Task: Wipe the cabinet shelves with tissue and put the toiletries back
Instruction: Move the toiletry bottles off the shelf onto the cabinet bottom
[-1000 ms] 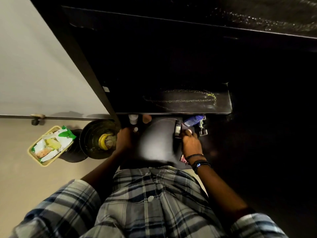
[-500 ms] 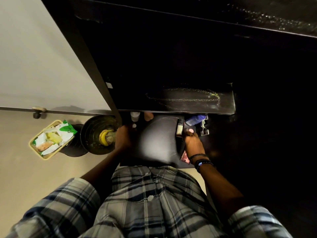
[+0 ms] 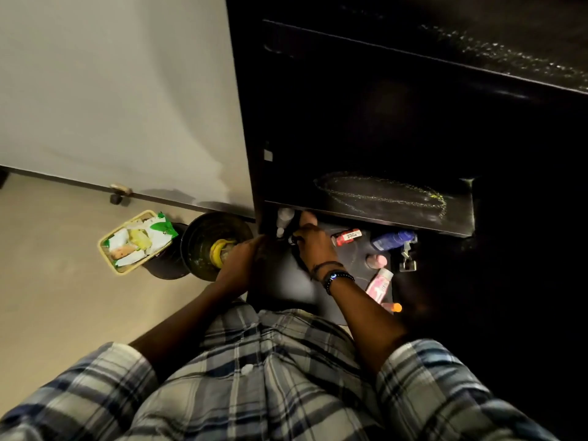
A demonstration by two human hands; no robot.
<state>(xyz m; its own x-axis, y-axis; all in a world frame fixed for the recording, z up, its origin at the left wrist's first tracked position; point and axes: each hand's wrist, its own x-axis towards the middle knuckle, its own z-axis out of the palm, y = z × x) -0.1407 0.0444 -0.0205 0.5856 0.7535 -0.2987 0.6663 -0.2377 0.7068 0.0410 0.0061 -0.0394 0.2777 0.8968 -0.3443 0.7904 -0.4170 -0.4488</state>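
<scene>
Cabinet shelf, dust-ringed, is left bare above the lower surface where toiletries lie. Right hand has been swung across to one white bottle, left hand at the frame, both hands' grips untellable: restocking is judged underway. One blue bottle, one red tube, one pink tube are counted.

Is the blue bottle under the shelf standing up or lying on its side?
Lying on its side: the blue bottle shows its whole length along the dark surface, as does the red-labelled tube beside it.
</scene>
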